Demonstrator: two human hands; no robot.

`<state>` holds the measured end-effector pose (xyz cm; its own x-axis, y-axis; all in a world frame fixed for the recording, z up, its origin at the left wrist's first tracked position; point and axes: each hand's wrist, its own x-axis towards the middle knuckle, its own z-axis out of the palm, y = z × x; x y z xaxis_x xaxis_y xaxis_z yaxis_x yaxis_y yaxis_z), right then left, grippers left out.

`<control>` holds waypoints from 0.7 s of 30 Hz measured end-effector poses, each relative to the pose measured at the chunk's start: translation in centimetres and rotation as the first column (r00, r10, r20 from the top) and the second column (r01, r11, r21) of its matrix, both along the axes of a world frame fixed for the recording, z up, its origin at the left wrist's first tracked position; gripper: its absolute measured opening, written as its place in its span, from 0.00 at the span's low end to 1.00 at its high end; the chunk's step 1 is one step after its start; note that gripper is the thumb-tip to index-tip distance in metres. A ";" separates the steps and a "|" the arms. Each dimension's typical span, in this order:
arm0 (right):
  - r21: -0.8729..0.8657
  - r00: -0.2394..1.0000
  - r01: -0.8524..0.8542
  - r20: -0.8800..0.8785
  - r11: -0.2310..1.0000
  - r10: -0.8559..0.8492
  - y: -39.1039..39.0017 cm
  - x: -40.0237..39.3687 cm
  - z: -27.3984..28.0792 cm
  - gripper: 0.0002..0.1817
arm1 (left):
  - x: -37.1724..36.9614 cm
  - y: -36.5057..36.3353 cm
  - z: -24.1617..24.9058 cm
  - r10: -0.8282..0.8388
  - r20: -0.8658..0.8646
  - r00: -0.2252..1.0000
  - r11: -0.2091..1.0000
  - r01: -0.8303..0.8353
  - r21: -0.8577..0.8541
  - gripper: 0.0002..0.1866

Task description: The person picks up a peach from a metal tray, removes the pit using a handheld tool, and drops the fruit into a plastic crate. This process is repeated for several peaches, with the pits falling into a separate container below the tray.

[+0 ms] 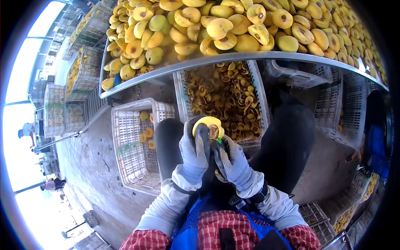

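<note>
My left hand [194, 146], in a grey-coated work glove, is closed around a cut yellow peach [207, 122] with its brown centre facing right. My right hand [232, 160], gloved the same way, is closed close beside it. A small tool with a bright green part [219, 141] shows at its fingertips, against the peach's lower right edge. Most of this tool is hidden by the fingers, so its kind does not show. Both hands are above my lap, between my knees. Just beyond them stands a crate of peach scraps [223, 98].
A metal-edged table [166, 68] heaped with halved peaches [220, 28] spans the far side. At left, a white crate [135, 146] holds a few peach pieces. More crates [77, 75] stand stacked at left and right. Other people [28, 130] are at far left.
</note>
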<state>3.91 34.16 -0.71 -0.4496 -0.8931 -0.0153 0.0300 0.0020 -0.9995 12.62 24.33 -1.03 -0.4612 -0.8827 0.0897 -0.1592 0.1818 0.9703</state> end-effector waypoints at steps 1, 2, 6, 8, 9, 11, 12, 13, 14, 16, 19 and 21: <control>-0.055 0.990 0.031 -0.135 0.998 -0.038 0.2 0.4 -0.7 0.20 | 0.0 0.1 0.0 -0.016 0.003 1.000 0.999 0.016 -0.029 0.16; -0.089 0.974 0.067 -0.211 0.994 -0.085 0.3 0.8 -1.0 0.20 | -0.2 0.6 0.2 0.027 0.010 1.000 1.000 -0.027 0.011 0.16; -0.146 0.924 0.192 -0.305 0.970 -0.229 0.5 2.0 -1.2 0.18 | -1.0 2.0 0.6 0.101 -0.088 0.991 0.994 -0.096 0.060 0.20; -0.155 0.942 0.174 -0.262 0.972 -0.211 0.6 1.9 -0.9 0.18 | -1.1 2.3 1.2 0.088 -0.031 0.996 0.996 -0.089 -0.031 0.19; -0.164 0.950 0.169 -0.237 0.972 -0.205 0.6 1.9 -0.7 0.18 | -1.1 2.4 1.5 0.086 0.000 0.996 0.994 -0.086 -0.075 0.19; -0.201 0.960 0.175 -0.182 0.964 -0.212 0.7 1.9 -0.4 0.17 | -0.7 2.1 1.6 0.034 0.014 0.999 0.996 -0.033 -0.088 0.19; -0.234 0.939 0.157 -0.266 0.960 -0.218 0.8 1.8 -1.0 0.17 | -0.4 2.1 1.7 0.010 0.024 1.000 0.996 -0.008 -0.093 0.19; -0.265 0.912 0.137 -0.343 0.955 -0.226 0.9 1.7 -1.9 0.16 | -0.3 2.1 1.6 0.007 0.070 0.998 0.995 0.000 -0.096 0.18; -0.296 0.877 0.114 -0.419 0.948 -0.236 0.9 1.6 -2.4 0.16 | -0.2 2.0 1.6 0.004 0.114 0.993 0.995 0.008 -0.099 0.18; -0.246 0.936 0.097 -0.308 0.964 -0.173 0.9 1.1 -2.0 0.15 | -0.1 2.0 1.4 0.007 0.169 0.986 0.995 0.010 -0.100 0.18; -0.168 0.978 0.147 -0.123 0.975 -0.169 1.0 1.4 -0.5 0.16 | -0.4 2.4 0.1 0.096 -0.078 0.992 0.995 -0.098 -0.028 0.15; -0.133 0.978 0.192 -0.062 0.972 -0.201 0.7 1.9 -0.1 0.18 | -0.7 2.6 0.5 0.109 -0.136 0.985 0.992 -0.117 -0.055 0.16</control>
